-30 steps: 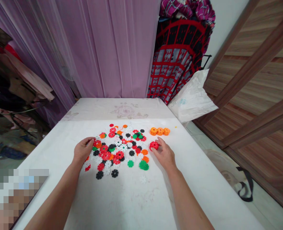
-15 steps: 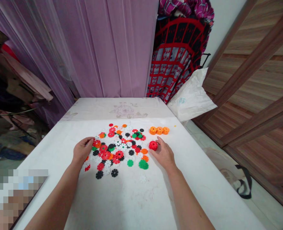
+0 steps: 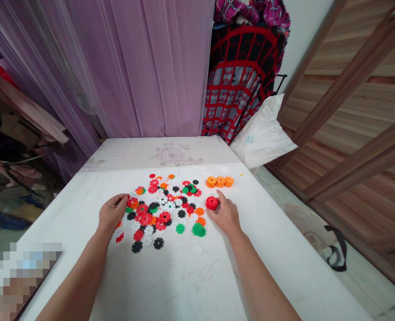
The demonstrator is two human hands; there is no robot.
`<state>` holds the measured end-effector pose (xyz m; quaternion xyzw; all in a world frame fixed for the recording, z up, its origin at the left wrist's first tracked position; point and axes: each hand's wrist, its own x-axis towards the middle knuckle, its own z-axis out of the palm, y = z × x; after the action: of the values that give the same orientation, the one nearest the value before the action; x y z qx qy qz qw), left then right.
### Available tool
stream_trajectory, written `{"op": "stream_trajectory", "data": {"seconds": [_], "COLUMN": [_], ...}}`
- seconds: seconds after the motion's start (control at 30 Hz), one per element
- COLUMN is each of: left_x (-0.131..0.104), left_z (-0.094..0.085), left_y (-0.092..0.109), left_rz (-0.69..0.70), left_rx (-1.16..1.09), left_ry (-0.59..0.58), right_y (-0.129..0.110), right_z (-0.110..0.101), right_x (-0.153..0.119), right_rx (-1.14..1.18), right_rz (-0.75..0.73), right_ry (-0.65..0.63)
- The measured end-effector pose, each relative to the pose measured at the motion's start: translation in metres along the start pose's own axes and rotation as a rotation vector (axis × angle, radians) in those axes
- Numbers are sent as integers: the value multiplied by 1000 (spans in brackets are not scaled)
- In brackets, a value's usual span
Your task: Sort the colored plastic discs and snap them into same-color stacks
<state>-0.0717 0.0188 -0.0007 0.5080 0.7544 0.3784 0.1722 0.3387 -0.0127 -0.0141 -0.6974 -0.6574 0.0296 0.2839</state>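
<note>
Many flower-shaped discs in red, white, black, orange and green lie in a loose pile, among them a red disc and a black disc. At the pile's left edge my left hand has its fingers pinched together; what they hold, if anything, is too small to make out. My right hand, fingers apart, rests beside a red stack of discs, close to or touching its right side. Behind that stack stand three orange stacks in a row. Several green discs overlap nearer me.
A white floral cloth covers the table. A white bag stands past its back right corner. Purple curtains hang behind, and a wooden cabinet is at the right. A pixelated patch covers the lower left.
The whole view has shifted slightly, so things appear a little further left. Both hands keep nearly the same places relative to the discs.
</note>
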Motion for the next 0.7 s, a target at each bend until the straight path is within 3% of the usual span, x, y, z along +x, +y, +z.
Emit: {"op": "stream_trajectory", "data": {"seconds": [0.4,0.7], "left_x": [-4,-3], "left_z": [-5,-8], "left_y": [10,14], "left_rz": [-43,-33], "left_rx": [14,28], "left_ry": [9,20], "right_y": [2,26], "right_z": [-2,-21], "right_x": [5,27], "right_rx": [26,9], "right_rz": [54,199], "right_ry": [-28,7]}}
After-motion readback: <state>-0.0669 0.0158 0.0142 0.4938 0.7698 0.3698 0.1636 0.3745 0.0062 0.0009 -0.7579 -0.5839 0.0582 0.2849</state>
